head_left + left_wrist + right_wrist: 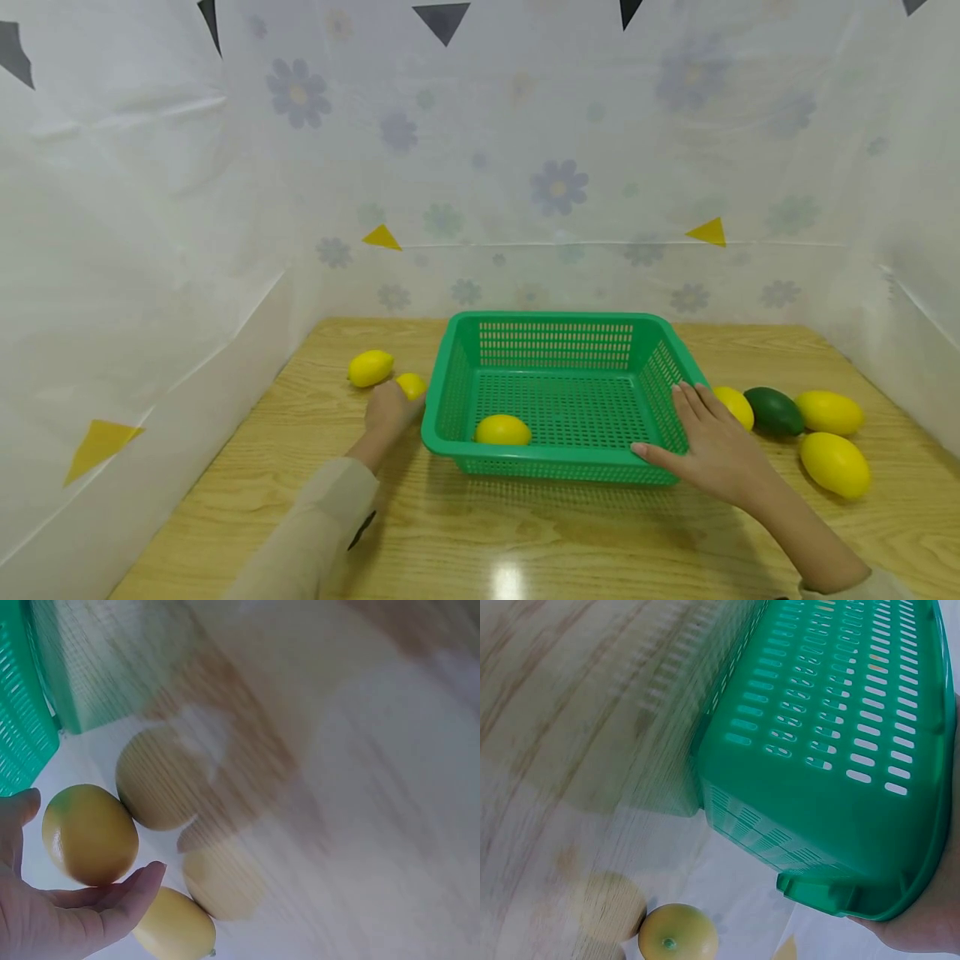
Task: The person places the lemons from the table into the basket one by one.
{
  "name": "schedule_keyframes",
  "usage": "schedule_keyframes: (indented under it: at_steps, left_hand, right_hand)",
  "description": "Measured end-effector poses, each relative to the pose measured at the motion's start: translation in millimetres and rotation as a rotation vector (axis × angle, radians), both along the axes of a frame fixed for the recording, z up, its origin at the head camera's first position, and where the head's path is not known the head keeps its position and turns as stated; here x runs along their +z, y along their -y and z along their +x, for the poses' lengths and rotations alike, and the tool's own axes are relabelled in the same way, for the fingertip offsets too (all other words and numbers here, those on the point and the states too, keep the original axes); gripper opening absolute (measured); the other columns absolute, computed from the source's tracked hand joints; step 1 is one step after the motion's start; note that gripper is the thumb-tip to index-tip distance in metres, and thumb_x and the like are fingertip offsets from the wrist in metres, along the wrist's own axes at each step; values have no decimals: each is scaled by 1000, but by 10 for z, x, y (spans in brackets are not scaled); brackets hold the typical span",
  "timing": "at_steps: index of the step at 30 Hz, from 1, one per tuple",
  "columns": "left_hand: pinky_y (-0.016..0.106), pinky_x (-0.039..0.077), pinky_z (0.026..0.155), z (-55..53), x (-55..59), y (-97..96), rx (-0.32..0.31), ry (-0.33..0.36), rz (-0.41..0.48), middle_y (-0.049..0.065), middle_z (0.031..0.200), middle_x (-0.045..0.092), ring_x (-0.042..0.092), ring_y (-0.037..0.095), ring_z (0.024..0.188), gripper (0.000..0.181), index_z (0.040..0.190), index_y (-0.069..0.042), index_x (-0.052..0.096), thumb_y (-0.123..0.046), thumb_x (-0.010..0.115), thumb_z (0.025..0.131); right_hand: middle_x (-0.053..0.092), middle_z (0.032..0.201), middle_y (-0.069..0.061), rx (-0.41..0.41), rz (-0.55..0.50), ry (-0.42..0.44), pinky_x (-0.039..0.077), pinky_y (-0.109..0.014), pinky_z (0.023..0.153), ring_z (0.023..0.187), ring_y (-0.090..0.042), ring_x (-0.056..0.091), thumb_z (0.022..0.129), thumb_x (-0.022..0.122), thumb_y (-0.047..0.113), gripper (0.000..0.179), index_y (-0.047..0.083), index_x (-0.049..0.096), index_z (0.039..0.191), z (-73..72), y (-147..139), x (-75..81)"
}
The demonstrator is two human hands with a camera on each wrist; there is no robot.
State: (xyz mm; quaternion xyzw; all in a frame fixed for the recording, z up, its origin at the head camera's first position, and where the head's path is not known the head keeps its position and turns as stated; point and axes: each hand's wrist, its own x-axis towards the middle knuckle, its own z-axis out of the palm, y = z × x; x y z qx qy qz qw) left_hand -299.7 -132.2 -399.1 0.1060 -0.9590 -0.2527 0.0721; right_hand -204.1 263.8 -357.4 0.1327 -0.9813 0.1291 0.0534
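A green plastic basket (555, 454) stands on the table with one lemon (503, 430) inside, near its front left. Left of it, my left hand (390, 414) is at a second lemon (90, 835). The left wrist view shows thumb and fingers on opposite sides of that lemon, fingers touching it, a small gap at the thumb. Another lemon (371, 368) lies just behind. My right hand (716, 450) rests over the basket's front right corner, thumb on the front rim and fairly straight fingers across the right rim.
Right of the basket lie a dark green lemon-shaped fruit (774, 412) and several lemons, among them one at the far right (835, 464) and one behind it (829, 413). White patterned sheeting (480, 150) encloses the wooden table (525, 542) at the back and sides.
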Motion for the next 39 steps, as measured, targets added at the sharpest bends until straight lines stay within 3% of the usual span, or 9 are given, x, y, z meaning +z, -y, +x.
schedule_keyframes:
  at_steps: [10,23,33,39]
  left_hand:
    - [33,49,59,-22,-6,-5,9,17,89,17,85,60,54,21,72,45,94,10,59,-34,64,83]
    - [36,52,63,-15,13,-21,16,19,75,19,89,62,58,24,75,39,97,9,58,-25,65,80]
    - [33,46,59,-2,-9,18,-50,-42,69,15,79,54,48,21,68,39,93,10,56,-23,69,79]
    - [33,47,60,-6,-24,28,-78,-45,66,16,80,55,48,20,69,41,94,11,55,-24,71,78]
  right_hand:
    - [19,147,-36,0,-3,1,19,-64,105,135,-52,16,84,53,61,99,-14,21,142,11,5,10]
    - [18,147,-36,-1,-12,7,18,-64,106,136,-51,15,84,53,60,100,-14,19,142,16,4,5]
    - [18,147,-35,-3,-11,7,18,-64,106,135,-51,15,84,53,60,100,-13,20,142,15,4,2]
    - [18,147,-36,-3,-6,4,19,-64,105,135,-52,16,84,54,60,100,-14,20,142,18,9,6]
